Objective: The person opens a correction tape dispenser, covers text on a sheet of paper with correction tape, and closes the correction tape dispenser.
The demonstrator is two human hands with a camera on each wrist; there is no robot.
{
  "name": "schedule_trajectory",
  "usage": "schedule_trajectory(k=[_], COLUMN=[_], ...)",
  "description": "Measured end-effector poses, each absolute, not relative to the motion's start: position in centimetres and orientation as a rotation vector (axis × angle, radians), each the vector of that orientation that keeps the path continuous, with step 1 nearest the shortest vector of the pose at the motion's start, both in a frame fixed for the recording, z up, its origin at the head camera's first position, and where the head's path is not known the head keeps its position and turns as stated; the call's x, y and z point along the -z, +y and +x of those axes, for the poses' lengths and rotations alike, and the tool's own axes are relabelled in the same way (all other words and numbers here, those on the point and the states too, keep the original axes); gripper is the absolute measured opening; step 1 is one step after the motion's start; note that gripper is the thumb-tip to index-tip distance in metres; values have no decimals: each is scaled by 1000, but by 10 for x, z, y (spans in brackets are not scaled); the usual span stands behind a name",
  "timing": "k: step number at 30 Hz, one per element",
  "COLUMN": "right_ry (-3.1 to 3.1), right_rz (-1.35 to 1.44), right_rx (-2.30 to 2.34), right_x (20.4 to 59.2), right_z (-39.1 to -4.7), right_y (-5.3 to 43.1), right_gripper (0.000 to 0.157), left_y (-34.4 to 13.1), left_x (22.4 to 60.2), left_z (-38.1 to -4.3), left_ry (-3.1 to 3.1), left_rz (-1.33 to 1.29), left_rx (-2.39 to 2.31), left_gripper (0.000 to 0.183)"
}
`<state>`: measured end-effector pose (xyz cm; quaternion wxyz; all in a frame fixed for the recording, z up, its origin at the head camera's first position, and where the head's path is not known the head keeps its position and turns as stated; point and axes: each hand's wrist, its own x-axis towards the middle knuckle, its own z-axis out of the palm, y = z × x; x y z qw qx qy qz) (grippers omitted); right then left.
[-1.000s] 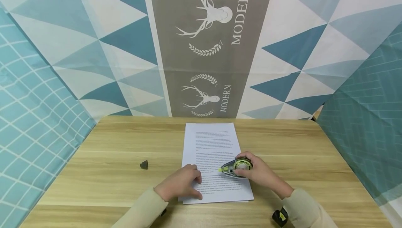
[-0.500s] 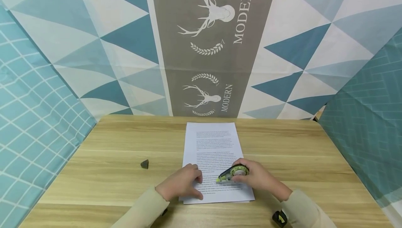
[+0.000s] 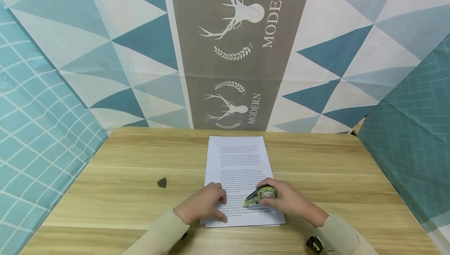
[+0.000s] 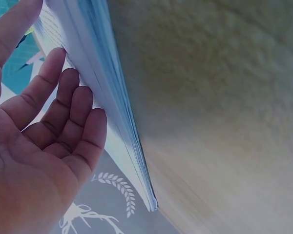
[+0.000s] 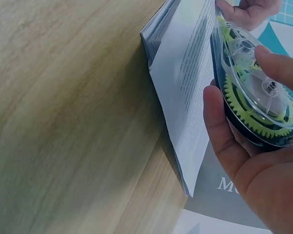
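Note:
A stack of printed paper (image 3: 233, 157) lies on the wooden table, its layered edge showing in the left wrist view. My right hand (image 3: 286, 198) grips a correction tape dispenser (image 3: 261, 196) between thumb and fingers, its yellow-green tip down at the lower lines of text. In the right wrist view the clear case of the correction tape (image 5: 256, 83) shows green toothed wheels inside. My left hand (image 3: 204, 204) rests on the lower left part of the paper, fingers relaxed and slightly bent, fingertips touching the sheet and nothing held.
A small dark cap-like piece (image 3: 162, 182) lies on the table (image 3: 123, 192) left of the paper. Patterned cloth walls (image 3: 228, 52) rise behind the table and at both sides. A dark strapped device (image 3: 314, 244) sits by the right sleeve.
My right hand has moved the correction tape a little down the page, its tip lower and the dispenser more tilted. My left hand has stayed in place on the paper.

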<state>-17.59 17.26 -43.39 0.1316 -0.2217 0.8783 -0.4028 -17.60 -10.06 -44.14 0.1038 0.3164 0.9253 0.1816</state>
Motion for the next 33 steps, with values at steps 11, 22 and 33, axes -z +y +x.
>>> schedule_trajectory(k=[11, 22, 33], right_ry=[2564, 2606, 2586], right_rz=[-639, -767, -765], right_rx=[1157, 1122, 1114], right_x=[435, 435, 435], right_z=[-174, -172, -173], right_y=[169, 158, 146], right_gripper=[28, 23, 21], left_y=[-101, -101, -101], left_x=[442, 443, 442], left_z=[-176, -178, -178], left_ry=[2738, 2755, 2749], left_rz=[966, 1003, 994], left_rx=[-541, -524, -518], left_gripper=[35, 37, 37])
